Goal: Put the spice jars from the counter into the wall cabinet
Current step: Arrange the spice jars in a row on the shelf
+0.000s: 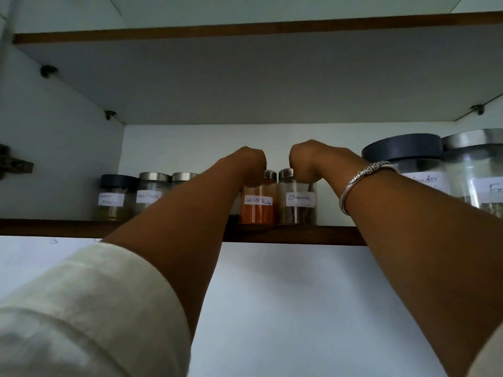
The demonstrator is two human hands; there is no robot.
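Sleeve [81,308], nearest cam. Left hand [251,165] curled over chilli jar [258,205]; right hand [307,164] curled over cinnamon jar [298,205]; both on shelf [294,235], touching, nr front edge. Risk: sloppy release tips jars off.

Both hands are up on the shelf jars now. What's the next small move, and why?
Probably let go and draw both hands back. The chilli powder jar under the left hand and the cinnamon jar under the right hand already stand upright on the shelf.

"Red chilli Powder" on orange jar [258,205]; "Cinnamon" on neighbouring jar [298,202].
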